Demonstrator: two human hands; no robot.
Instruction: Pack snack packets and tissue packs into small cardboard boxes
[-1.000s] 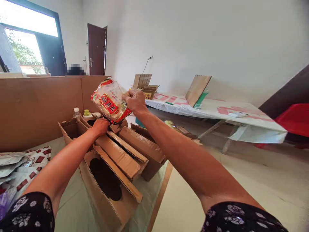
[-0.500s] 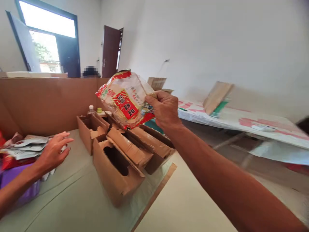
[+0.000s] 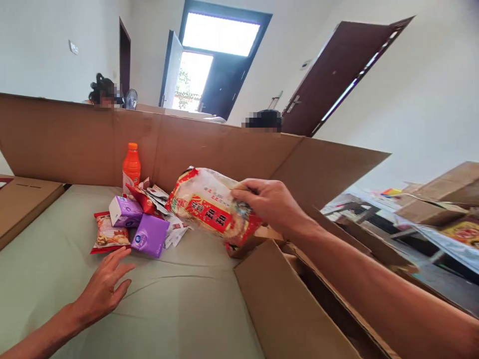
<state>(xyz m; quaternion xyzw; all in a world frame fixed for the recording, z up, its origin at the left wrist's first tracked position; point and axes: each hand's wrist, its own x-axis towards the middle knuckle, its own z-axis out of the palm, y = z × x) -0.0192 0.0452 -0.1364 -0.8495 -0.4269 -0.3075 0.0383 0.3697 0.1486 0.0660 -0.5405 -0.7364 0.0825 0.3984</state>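
Note:
My right hand (image 3: pixel 267 202) pinches the right end of a snack bag (image 3: pixel 209 202), clear plastic with red printed panels, and holds it up over the table. Lower left, my left hand (image 3: pixel 107 284) is open above the table, fingers apart and nothing in them. Just beyond its fingertips lies a red-edged snack packet (image 3: pixel 108 234). Two purple tissue packs (image 3: pixel 151 237) rest against that packet. Behind them are several small silver sachets (image 3: pixel 159 197) and a red packet (image 3: pixel 144 199). An orange-capped drink bottle (image 3: pixel 131 167) stands upright at the back.
Open cardboard boxes (image 3: pixel 292 304) stand at the right, under my right forearm. A tall cardboard partition (image 3: pixel 187 139) runs along the back of the table (image 3: pixel 187 309). A flat carton (image 3: pixel 26 204) lies at the left edge. Two people's heads show beyond the partition.
The view has swung left, bringing the bottle, tissue packs and red-edged packet into sight. My right hand has carried the snack bag left, away from above the boxes. My left hand stays open.

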